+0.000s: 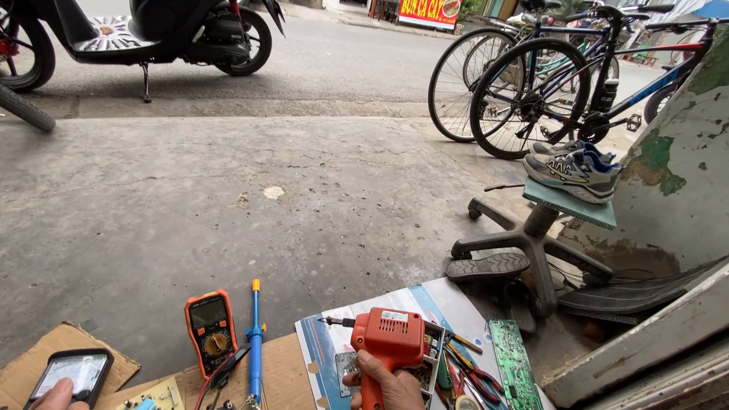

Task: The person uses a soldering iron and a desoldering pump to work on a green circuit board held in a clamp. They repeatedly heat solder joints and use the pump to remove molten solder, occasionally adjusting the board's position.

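In the head view, the right hand (pixel 383 389) is clenched around the grip of an orange soldering gun (pixel 387 342), held upright at the bottom edge of the frame with its thin tip pointing left over a printed sheet (pixel 334 338). The left hand (pixel 57 396) shows only as a fingertip or two touching a black analog meter (pixel 68 373) on a piece of cardboard (pixel 45 349); whether it grips the meter or merely rests on it I cannot tell. Between the hands lie an orange digital multimeter (pixel 209 332), its leads, and a blue desoldering pump (pixel 255 342). Just right of the gun sit a small parts box with pliers (pixel 474 380) and a green circuit board (pixel 513 366). The likely trouble: the hot tip could scorch the sheet or the multimeter leads if it dips or swings left, and the crowded tools beside the wrist could be knocked.
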